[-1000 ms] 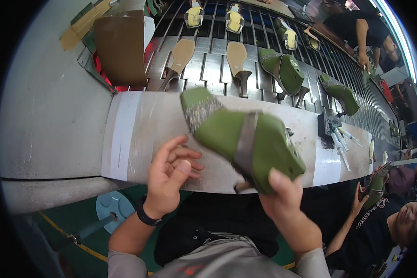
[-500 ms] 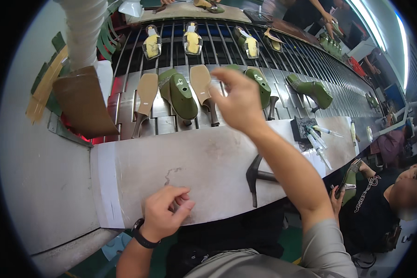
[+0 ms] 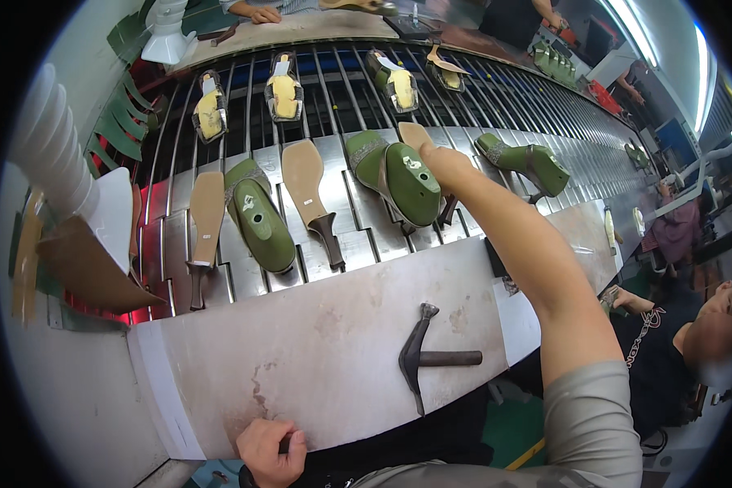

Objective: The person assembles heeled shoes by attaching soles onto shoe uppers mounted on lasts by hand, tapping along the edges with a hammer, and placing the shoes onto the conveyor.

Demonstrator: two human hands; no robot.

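Note:
My right hand (image 3: 446,169) reaches over the metal conveyor, against a tan high-heeled sole (image 3: 415,135) and close beside a green shoe last with a glittery strap (image 3: 415,185). Its fingers are mostly hidden, so their grip does not show. Loosely curled and with nothing in it, my left hand (image 3: 272,452) rests at the worktable's front edge. Between my arms, a hammer (image 3: 415,358) with a dark handle lies on the table. To the left on the conveyor are another green last (image 3: 260,220) and two more tan heeled soles (image 3: 305,183).
Beyond, yellow-padded shoe pieces (image 3: 285,88) lie on the rollers. Another green shoe (image 3: 525,163) sits farther right. A white duct hose (image 3: 45,134) and brown board (image 3: 89,264) stand at left. A co-worker (image 3: 667,358) is close on the right.
My view has shifted, so the hammer and conveyor items appear lower. My right hand has gone from above the conveyor to the sole at its right. My left hand has drawn back to the table edge.

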